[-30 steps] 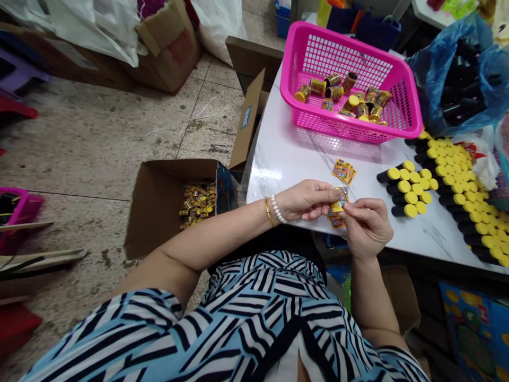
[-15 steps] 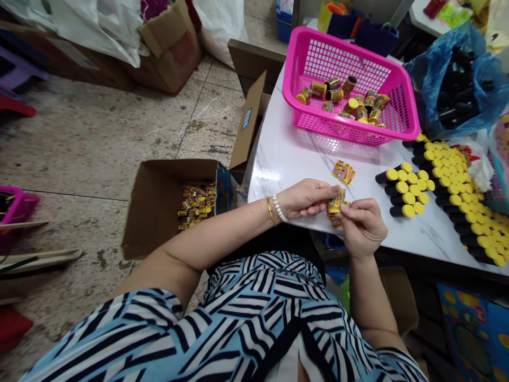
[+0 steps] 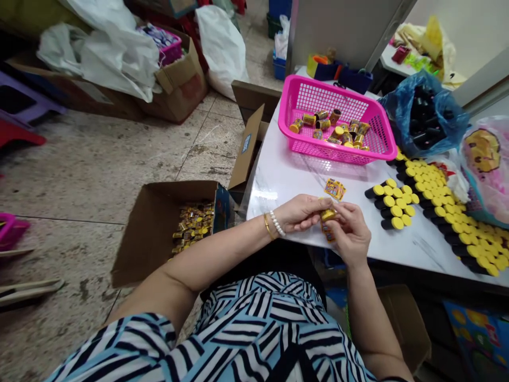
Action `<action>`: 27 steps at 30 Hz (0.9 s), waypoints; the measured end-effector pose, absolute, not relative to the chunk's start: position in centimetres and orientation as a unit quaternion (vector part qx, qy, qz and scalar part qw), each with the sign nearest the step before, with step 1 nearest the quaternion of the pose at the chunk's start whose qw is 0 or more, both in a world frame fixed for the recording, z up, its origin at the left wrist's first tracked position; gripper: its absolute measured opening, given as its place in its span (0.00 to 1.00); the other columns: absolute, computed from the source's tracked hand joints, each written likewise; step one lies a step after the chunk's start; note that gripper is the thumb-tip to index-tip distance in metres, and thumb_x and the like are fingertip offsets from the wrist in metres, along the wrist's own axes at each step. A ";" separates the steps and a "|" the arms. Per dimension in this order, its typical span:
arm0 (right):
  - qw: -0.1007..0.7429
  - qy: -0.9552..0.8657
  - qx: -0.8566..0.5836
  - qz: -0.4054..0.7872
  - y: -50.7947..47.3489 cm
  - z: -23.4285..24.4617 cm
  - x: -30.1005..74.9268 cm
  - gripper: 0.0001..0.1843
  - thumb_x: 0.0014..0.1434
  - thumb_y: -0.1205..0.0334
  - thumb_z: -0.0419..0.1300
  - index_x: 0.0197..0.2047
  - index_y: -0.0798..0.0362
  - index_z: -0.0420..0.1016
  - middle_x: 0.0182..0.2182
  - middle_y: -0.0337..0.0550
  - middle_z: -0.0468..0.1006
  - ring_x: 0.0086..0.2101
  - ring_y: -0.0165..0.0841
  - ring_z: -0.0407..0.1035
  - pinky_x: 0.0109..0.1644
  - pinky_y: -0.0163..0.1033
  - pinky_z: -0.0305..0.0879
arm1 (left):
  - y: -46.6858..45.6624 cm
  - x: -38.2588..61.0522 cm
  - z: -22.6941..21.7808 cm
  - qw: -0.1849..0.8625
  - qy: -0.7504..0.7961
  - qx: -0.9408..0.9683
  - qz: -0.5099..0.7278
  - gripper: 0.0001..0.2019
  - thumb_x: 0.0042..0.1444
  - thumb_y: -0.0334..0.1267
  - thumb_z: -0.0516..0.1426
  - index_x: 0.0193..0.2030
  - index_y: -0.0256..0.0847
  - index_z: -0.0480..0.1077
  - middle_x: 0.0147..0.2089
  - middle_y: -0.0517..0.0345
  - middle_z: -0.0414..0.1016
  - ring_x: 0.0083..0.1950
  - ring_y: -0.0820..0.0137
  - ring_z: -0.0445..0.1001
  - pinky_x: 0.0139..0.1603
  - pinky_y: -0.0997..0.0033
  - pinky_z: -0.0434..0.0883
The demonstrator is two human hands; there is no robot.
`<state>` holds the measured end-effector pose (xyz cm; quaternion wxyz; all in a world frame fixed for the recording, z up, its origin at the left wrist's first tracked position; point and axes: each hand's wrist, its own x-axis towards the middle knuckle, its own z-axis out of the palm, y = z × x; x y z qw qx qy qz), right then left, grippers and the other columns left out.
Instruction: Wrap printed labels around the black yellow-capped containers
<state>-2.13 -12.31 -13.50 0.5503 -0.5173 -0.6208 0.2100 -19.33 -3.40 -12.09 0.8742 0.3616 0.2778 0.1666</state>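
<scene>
In the head view my left hand (image 3: 304,212), with a pearl bracelet and a gold bangle at the wrist, is closed on a small yellow label (image 3: 328,214) at the table's near edge. My right hand (image 3: 352,231) grips the same piece from the other side, fingers curled over it. Whether something lies inside the label is hidden by the fingers. Loose orange-yellow labels (image 3: 335,189) lie fanned on the table just beyond my hands. More labels (image 3: 328,232) show partly below the held one. Black tubes with yellow caps (image 3: 393,203) lie to the right of my right hand.
A pink basket (image 3: 338,154) with several labelled small tubes stands at the table's back. Rows of yellow-capped black tubes (image 3: 457,212) and a blue bag (image 3: 401,116) of black pieces are to the right. A cardboard box (image 3: 139,228) of labelled tubes is on the floor left.
The view has tilted up, so the scene sits lower and slightly left. My right fingers have moved over the yellow label, which showed flat between both hands before and now looks curved.
</scene>
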 end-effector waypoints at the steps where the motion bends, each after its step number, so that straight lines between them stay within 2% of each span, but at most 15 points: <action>1: 0.542 -0.632 -0.522 0.185 -12.3 -13.3 -2.1 0.20 0.62 0.66 0.70 0.55 0.37 0.84 0.47 0.42 0.77 0.40 0.32 0.78 0.43 0.40 0.81 | -3.4 -19.2 -12.0 0.871 0.286 0.364 0.164 0.25 0.62 0.58 0.64 0.31 0.36 0.70 0.16 0.67 0.65 0.09 0.82 0.55 0.09 0.82 0.45; 5: 0.571 -0.624 -0.522 0.107 -12.0 -12.5 -1.8 0.13 0.62 0.69 0.69 0.46 0.40 0.87 0.41 0.41 0.79 0.42 0.33 0.77 0.47 0.42 0.81 | -2.9 -18.6 -11.1 0.881 0.277 0.354 0.151 0.25 0.68 0.56 0.59 0.30 0.34 0.70 0.18 0.63 0.69 0.10 0.81 0.58 0.09 0.81 0.48; 8: 0.623 -0.590 -0.504 0.102 -10.8 -11.9 -1.6 0.10 0.61 0.69 0.70 0.42 0.44 0.86 0.41 0.40 0.78 0.41 0.32 0.77 0.42 0.41 0.83 | -1.5 -17.8 -9.5 0.888 0.262 0.350 0.143 0.25 0.70 0.51 0.58 0.27 0.33 0.70 0.18 0.61 0.71 0.11 0.81 0.61 0.09 0.81 0.51; 12: 0.661 -0.577 -0.470 0.093 -8.6 -11.1 -1.1 0.08 0.61 0.69 0.69 0.41 0.46 0.85 0.42 0.40 0.76 0.40 0.33 0.78 0.38 0.43 0.86 | 0.6 -16.6 -8.2 0.878 0.257 0.367 0.167 0.22 0.67 0.51 0.61 0.29 0.34 0.71 0.17 0.65 0.68 0.11 0.82 0.58 0.10 0.83 0.48; 14: 0.640 -0.595 -0.477 0.089 -7.8 -10.7 -0.8 0.10 0.62 0.68 0.69 0.46 0.45 0.85 0.46 0.42 0.76 0.41 0.33 0.79 0.40 0.43 0.86 | 1.4 -16.2 -8.5 0.870 0.262 0.382 0.172 0.24 0.67 0.54 0.60 0.27 0.36 0.69 0.15 0.66 0.64 0.10 0.82 0.54 0.10 0.83 0.46; 16: 0.585 -0.634 -0.496 0.098 -7.3 -10.5 -0.4 0.17 0.62 0.66 0.70 0.54 0.44 0.83 0.50 0.44 0.76 0.42 0.33 0.79 0.42 0.42 0.85 | 1.9 -16.1 -9.3 0.855 0.271 0.405 0.178 0.28 0.67 0.57 0.59 0.23 0.37 0.66 0.12 0.67 0.58 0.09 0.82 0.52 0.10 0.82 0.46; 18: 0.528 -0.676 -0.504 0.103 -6.7 -10.3 -0.1 0.19 0.62 0.64 0.70 0.56 0.43 0.82 0.51 0.45 0.77 0.44 0.33 0.79 0.43 0.40 0.83 | 2.4 -16.3 -10.2 0.839 0.279 0.420 0.204 0.29 0.65 0.60 0.59 0.24 0.37 0.67 0.13 0.66 0.60 0.10 0.82 0.53 0.10 0.81 0.46; 20: 0.498 -0.703 -0.500 0.092 -5.4 -9.9 -0.1 0.12 0.63 0.64 0.68 0.50 0.45 0.84 0.48 0.44 0.78 0.42 0.32 0.78 0.41 0.37 0.81 | 2.8 -16.6 -10.7 0.834 0.277 0.416 0.233 0.28 0.63 0.63 0.61 0.29 0.35 0.70 0.16 0.65 0.64 0.10 0.82 0.53 0.10 0.80 0.46; 22: 0.495 -0.703 -0.506 0.062 -3.2 -8.9 -0.2 0.06 0.63 0.64 0.67 0.44 0.48 0.85 0.44 0.43 0.79 0.37 0.29 0.76 0.39 0.36 0.79 | 3.2 -16.8 -10.9 0.844 0.260 0.404 0.240 0.29 0.63 0.65 0.59 0.40 0.34 0.74 0.19 0.64 0.68 0.11 0.82 0.54 0.11 0.80 0.47; 24: 0.507 -0.685 -0.523 0.021 -0.8 -7.3 -0.2 0.05 0.63 0.63 0.67 0.43 0.49 0.84 0.42 0.43 0.79 0.37 0.30 0.75 0.41 0.37 0.79 | 3.3 -16.9 -10.9 0.847 0.254 0.398 0.244 0.31 0.65 0.65 0.57 0.53 0.33 0.74 0.23 0.62 0.73 0.12 0.81 0.57 0.12 0.81 0.50; 26: 0.525 -0.669 -0.525 -0.011 0.8 -5.4 0.3 0.10 0.64 0.61 0.67 0.49 0.48 0.83 0.46 0.46 0.79 0.46 0.34 0.76 0.45 0.38 0.80 | 3.2 -16.9 -11.0 0.830 0.272 0.408 0.268 0.33 0.64 0.63 0.60 0.59 0.33 0.71 0.26 0.62 0.74 0.14 0.81 0.60 0.13 0.82 0.52; 27: 0.528 -0.677 -0.513 -0.014 1.0 -4.6 0.8 0.18 0.63 0.59 0.68 0.56 0.47 0.81 0.51 0.47 0.79 0.49 0.35 0.76 0.45 0.38 0.81 | 3.1 -16.8 -11.1 0.815 0.285 0.418 0.283 0.33 0.62 0.61 0.62 0.60 0.33 0.71 0.26 0.62 0.74 0.15 0.81 0.61 0.14 0.82 0.53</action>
